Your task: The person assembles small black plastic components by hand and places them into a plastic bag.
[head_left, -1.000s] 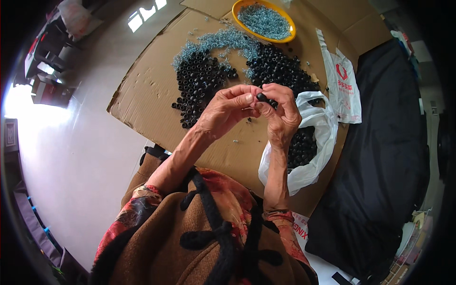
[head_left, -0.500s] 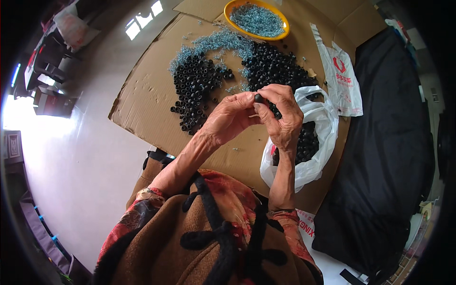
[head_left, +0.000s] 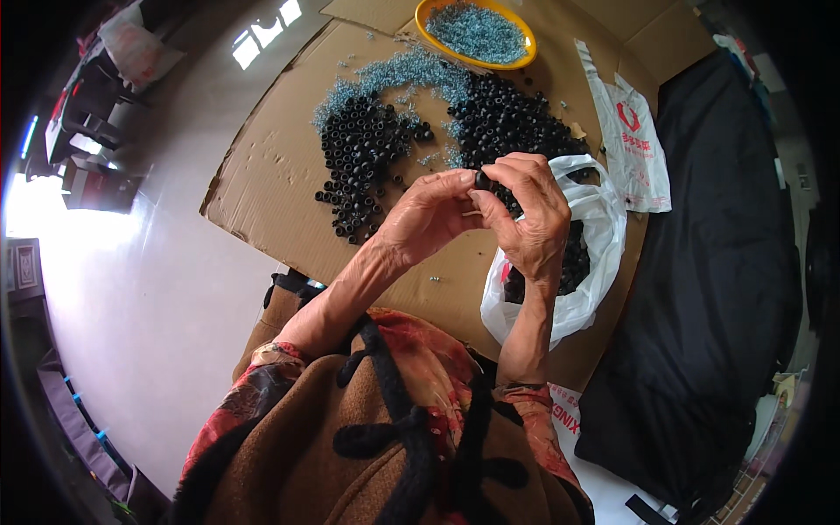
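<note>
Fingers [head_left: 518, 182] on one cap [head_left: 482, 180] (black), one bowl [head_left: 495, 65]

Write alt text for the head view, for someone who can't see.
A person's left hand and right hand meet at a small black piece over cardboard, near heaped black parts, scattered bluish bits, a yellow bowl and a white bag.

1 small, rounded black piece [head_left: 482, 179] between both hands [head_left: 531, 229]
</note>
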Motion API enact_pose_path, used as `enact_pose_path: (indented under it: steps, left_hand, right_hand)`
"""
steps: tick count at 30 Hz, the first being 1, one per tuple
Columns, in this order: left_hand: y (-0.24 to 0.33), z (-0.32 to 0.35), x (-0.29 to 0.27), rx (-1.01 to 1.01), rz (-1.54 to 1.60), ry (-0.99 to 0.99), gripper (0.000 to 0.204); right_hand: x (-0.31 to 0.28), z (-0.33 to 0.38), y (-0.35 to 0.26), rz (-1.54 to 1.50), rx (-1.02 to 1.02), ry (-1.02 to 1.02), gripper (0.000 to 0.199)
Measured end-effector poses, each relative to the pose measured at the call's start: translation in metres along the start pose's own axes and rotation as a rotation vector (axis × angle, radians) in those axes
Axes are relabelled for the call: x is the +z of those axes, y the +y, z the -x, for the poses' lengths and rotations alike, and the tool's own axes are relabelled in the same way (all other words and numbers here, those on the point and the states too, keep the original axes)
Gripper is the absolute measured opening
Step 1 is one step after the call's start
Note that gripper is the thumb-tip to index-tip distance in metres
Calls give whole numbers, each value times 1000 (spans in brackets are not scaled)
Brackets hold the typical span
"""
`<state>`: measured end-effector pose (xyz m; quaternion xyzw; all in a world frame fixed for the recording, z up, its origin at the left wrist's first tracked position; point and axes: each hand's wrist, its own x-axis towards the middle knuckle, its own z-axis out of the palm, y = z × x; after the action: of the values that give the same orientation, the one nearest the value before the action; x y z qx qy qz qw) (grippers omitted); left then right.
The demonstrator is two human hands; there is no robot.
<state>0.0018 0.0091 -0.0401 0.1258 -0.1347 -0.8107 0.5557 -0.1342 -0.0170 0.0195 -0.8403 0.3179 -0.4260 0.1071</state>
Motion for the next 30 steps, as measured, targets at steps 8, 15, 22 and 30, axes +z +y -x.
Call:
enact_pose_path:
  steps: [8, 15, 22, 30]
  left_hand:
    - [-1, 0, -1, -14, -35, -8, 20]
    - [-2, 0, 4, -60, 66, 43, 25]
    - [-2, 0, 3, -68, 10, 7, 23]
    - [-6, 1, 9, 120, -52, 39, 15]
  right_hand:
    - [-4, -1, -2, 107, -66, -51, 28]
    - [0, 2, -4, 20, 18, -11, 26]
    - [3, 5, 1, 20, 6, 28, 21]
    - [5, 13, 7, -222, 179, 83, 13]
